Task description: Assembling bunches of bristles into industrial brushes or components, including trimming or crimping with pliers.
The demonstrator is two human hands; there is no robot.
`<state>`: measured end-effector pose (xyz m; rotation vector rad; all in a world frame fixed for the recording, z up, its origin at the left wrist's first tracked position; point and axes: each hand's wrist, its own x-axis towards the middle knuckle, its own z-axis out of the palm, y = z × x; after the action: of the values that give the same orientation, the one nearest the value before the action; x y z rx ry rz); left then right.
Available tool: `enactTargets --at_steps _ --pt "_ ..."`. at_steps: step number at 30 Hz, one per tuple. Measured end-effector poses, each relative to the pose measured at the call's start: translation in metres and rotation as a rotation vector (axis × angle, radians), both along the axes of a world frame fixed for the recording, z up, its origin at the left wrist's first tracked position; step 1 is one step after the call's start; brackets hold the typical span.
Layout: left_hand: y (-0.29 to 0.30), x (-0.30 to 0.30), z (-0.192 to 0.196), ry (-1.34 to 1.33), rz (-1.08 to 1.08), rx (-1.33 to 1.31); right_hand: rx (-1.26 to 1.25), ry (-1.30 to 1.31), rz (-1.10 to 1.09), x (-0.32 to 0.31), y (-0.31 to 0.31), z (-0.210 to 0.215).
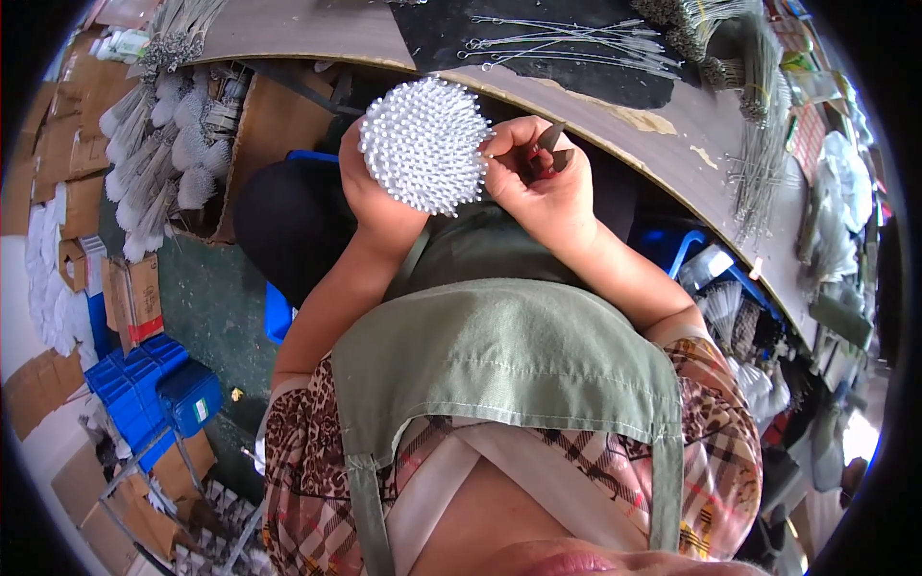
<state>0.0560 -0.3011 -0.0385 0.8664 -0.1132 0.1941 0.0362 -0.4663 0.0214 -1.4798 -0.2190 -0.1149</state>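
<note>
My left hand [370, 187] is wrapped round a thick bundle of thin rods [427, 144], whose many round white tips face up. The lower part of the bundle is hidden. At its right side, the thumb and forefinger of my right hand [547, 197] come together at the outer tips; whether they pinch one, I cannot tell. In that same palm sits a pair of small snips [547, 154], with dark pointed blades sticking out and a bit of red showing. Both hands are above my lap, just in front of the table edge.
On the table [317, 34] ahead lie loose looped wire brushes [576, 48] on a black sheet. Bundled wire brushes [764, 115] lie at the right. A cardboard box [264, 125] and white-headed brushes [178, 134] stand at the left, with blue crates [139, 384] below.
</note>
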Motion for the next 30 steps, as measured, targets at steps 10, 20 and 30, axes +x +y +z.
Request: enactTargets --at_steps 10,20,30 --pt "0.006 0.003 0.001 0.060 0.027 0.066 0.076 0.037 0.070 -0.001 -0.002 -0.004" --pt "0.003 0.000 0.043 -0.261 0.048 0.913 0.287 0.009 0.176 0.009 -0.010 -0.001" --pt "-0.005 -0.005 0.030 0.123 -0.078 0.687 -0.230 -0.446 0.153 0.009 0.009 -0.011"
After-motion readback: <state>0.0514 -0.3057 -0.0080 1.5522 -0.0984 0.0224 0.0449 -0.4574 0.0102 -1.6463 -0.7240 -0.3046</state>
